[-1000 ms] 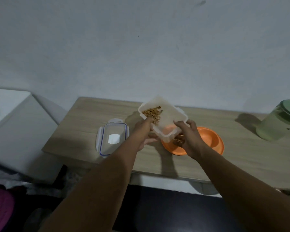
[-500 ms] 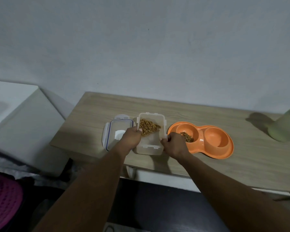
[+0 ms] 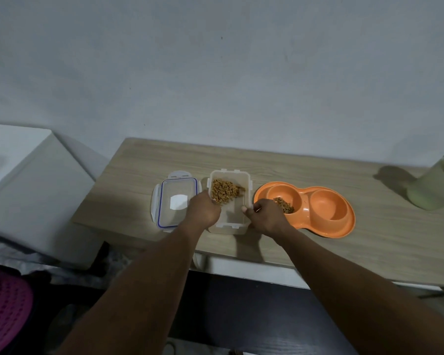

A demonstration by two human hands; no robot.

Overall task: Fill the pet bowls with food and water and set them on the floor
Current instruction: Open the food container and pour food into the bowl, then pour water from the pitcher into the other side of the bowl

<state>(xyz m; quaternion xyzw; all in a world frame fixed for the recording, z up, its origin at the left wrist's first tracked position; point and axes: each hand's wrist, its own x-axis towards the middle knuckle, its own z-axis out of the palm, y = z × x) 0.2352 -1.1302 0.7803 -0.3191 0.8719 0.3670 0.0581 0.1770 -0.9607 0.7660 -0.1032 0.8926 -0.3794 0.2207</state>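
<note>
Presently, in the head view, the food container [image 3: 232, 213], just left of the double bowl [image 3: 306, 198] on the tabletop [image 3: 292, 165], is clasped at its side walls by left grip [image 3: 203, 211] and right grip [image 3: 265, 216]. The bowl's long axis runs sideways; its empty well [image 3: 327, 207] lies nearer the right grip.

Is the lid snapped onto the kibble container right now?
No, the lid lies flat on the table beside the kibble container, which stands open with kibble showing inside.
</note>
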